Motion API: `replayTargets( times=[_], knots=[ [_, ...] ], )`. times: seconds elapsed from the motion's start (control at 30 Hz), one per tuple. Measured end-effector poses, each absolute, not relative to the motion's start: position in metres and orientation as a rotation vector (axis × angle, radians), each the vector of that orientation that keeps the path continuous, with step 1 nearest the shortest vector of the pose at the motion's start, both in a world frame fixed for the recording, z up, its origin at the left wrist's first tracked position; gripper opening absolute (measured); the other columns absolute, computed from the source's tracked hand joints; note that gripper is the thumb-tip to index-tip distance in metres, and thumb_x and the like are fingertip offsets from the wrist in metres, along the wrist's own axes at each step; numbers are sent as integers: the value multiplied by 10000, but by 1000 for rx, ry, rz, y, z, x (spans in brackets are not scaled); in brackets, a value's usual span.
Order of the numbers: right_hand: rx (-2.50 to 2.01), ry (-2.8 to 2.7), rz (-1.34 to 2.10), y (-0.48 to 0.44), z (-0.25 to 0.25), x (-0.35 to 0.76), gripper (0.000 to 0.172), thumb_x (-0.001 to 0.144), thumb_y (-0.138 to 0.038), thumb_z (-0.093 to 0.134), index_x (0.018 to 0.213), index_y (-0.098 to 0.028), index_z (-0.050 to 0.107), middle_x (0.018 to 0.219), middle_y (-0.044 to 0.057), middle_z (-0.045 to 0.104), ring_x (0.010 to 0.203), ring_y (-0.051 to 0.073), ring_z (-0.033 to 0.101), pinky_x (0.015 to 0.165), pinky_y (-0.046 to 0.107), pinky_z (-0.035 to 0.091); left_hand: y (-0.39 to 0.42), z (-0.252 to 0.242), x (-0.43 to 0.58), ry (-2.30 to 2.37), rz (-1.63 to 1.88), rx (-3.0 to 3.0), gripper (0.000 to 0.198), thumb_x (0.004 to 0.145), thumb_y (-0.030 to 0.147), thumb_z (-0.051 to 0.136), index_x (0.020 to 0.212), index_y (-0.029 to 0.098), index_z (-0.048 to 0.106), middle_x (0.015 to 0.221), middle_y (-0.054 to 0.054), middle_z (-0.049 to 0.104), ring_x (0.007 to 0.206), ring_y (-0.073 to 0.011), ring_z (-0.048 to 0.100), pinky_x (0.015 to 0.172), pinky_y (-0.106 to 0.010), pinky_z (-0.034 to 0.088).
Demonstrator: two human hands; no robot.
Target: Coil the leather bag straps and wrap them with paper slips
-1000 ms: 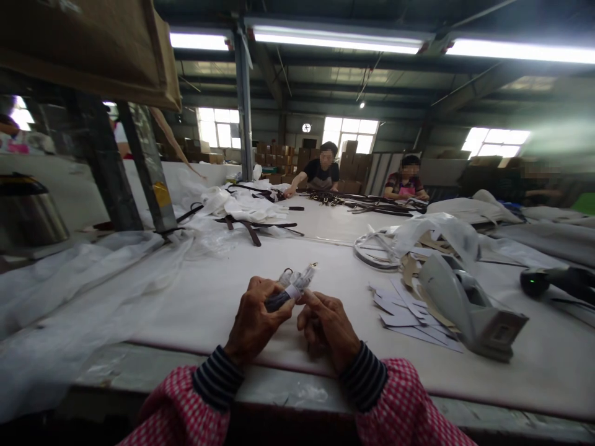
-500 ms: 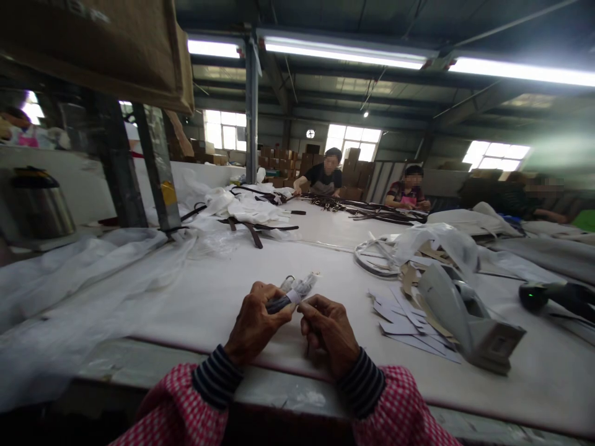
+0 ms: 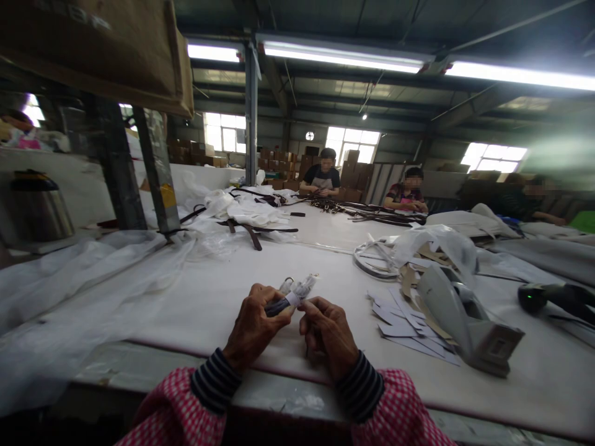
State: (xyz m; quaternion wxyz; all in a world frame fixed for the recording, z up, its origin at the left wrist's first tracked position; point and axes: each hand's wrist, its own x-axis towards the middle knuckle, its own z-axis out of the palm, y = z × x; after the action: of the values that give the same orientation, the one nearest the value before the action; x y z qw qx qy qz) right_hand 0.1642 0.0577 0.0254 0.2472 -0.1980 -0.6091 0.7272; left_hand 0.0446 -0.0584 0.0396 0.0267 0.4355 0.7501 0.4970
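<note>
My left hand point(image 3: 255, 322) is closed round a folded dark grey strap point(image 3: 275, 306), held just above the white table. A white paper band point(image 3: 292, 298) goes round the strap, and the far end is covered in crinkled clear plastic point(image 3: 307, 285). A small metal ring point(image 3: 289, 282) shows beside the plastic. My right hand point(image 3: 328, 331) has its thumb and forefinger pinched at the right edge of the paper band; its other fingers curl under, partly hidden.
White paper strips point(image 3: 409, 325) lie to the right beside a grey scanner stand point(image 3: 458, 316) and a black handheld scanner point(image 3: 553, 300). Plastic sheeting point(image 3: 93, 272) covers the left. Dark belts point(image 3: 372, 209) lie farther back, near two seated or leaning co-workers point(image 3: 323, 176).
My hands and the strap have hardly moved. At the far end of the table, a co-worker has drawn an outstretched arm in and straightened slightly, hands now close together.
</note>
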Motion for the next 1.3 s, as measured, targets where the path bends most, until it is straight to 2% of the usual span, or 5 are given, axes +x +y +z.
replayTargets(
  times=[0.63,1.3],
  knots=[
    [-508,-1773,1961,54,26,165,402,783,-537,719,787,-162,572,511,-27,616,307,45,432,311,134,268,-60,39,46,2296,1522,1379,101,788,304,654,820,217,692,869,-25,575,894,-221,587,815,-341,473],
    [-543,-1782,1926,52,28,167,453,734,-580,744,737,-168,555,486,-29,599,296,48,414,302,148,266,-61,42,45,2230,1483,1361,161,787,345,629,831,198,677,880,-24,524,858,-219,567,813,-361,450]
  ],
)
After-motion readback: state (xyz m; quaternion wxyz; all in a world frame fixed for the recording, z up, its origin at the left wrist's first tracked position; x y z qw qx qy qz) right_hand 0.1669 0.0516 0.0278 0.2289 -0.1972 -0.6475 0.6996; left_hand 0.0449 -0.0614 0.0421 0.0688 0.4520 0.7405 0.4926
